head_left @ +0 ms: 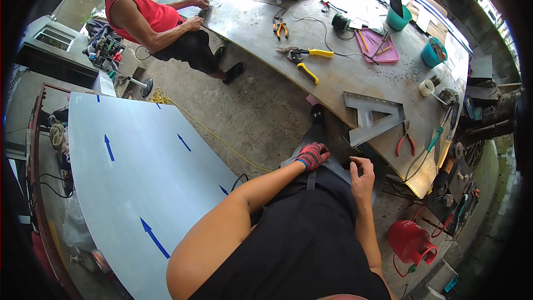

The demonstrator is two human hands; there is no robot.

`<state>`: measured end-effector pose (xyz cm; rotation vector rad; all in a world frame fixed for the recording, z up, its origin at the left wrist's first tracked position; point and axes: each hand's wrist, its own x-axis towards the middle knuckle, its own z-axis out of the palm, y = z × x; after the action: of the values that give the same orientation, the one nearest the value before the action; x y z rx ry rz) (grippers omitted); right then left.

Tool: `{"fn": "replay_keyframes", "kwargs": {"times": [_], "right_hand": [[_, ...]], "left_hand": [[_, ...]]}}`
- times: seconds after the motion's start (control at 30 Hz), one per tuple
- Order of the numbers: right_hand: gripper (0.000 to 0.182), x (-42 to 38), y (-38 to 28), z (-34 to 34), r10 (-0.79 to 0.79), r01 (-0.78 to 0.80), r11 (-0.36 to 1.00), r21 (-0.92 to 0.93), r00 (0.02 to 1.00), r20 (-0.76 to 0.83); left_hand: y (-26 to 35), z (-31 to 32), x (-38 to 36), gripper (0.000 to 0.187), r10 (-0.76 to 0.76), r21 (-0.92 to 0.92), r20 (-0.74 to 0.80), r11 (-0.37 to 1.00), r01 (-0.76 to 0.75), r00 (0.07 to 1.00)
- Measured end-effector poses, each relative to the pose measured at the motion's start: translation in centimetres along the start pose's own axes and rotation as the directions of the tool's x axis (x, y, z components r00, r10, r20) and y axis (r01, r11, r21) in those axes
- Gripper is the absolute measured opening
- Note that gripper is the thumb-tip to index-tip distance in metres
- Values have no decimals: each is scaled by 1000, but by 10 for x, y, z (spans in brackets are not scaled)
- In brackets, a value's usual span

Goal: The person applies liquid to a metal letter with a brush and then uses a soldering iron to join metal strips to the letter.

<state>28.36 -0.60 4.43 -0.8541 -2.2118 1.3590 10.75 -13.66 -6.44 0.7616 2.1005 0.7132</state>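
Observation:
My left hand (313,156) wears a red and dark knit glove with a blue cuff. It rests over my lap against grey material, its fingers curled downward; whatever they may hold is hidden. My right hand (362,176) is bare and raised beside it, with the fingers bent and a gap between thumb and forefinger. I see nothing plainly held there. Nearest on the metal-topped table (344,80) lies a grey metal letter A (375,115). Red-handled pliers (406,139) lie just right of the letter.
Yellow-handled snips (306,59), orange pliers (282,28), a pink tray (378,45) and teal bowls (398,18) are on the table. A sheet with blue arrows (139,178) stands left. A person in red (141,14) works across. A red gas cylinder (410,243) stands right.

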Motion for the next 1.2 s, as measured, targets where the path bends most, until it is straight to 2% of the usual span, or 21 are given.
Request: {"fn": "replay_keyframes", "kwargs": {"times": [0.33, 0.43, 0.57, 1.0, 1.2], "right_hand": [[15, -2, 2, 0, -5, 5, 1000, -16, 1000, -7], [15, 0, 0, 0, -1, 1, 1000, 0, 1000, -10], [16, 0, 3, 0, -36, 35, 999, -21, 999, -18], [15, -2, 2, 0, -35, 34, 999, -18, 999, -9], [15, -2, 3, 1, -27, 26, 1000, -6, 1000, -8]], "left_hand": [[4, -3, -1, 37, -20, -6, 33, 1000, 21, 999], [-4, 4, 3, 38, 7, 38, -23, 999, -6, 1000], [-4, 3, 4, 39, -15, 23, 31, 1000, 15, 999], [-5, 4, 5, 40, -13, 40, 11, 999, 12, 1000], [-5, 3, 5, 40, -26, 11, 55, 1000, 26, 998]]}}
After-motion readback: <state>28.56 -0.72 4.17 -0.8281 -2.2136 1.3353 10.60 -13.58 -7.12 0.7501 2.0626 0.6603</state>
